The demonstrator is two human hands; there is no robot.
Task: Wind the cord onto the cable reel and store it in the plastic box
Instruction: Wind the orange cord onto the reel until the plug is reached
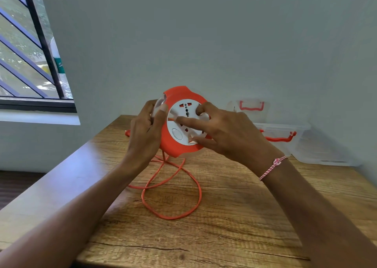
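Nearest me, the wooden tabletop (234,227) carries a loose loop of thin orange cord (173,196). My left hand (144,131) clamps the rim of the round orange-and-white plastic cable reel (179,145), held upright above it. My right hand (226,131) presses fingers on its white socket face. Far right sits the clear plastic box (289,141) with orange latches.

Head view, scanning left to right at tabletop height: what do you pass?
window → left hand gripping the cable reel's edge → cable reel, with the loose cord looped on the table below → right hand on the reel's white face → plastic box by the wall.
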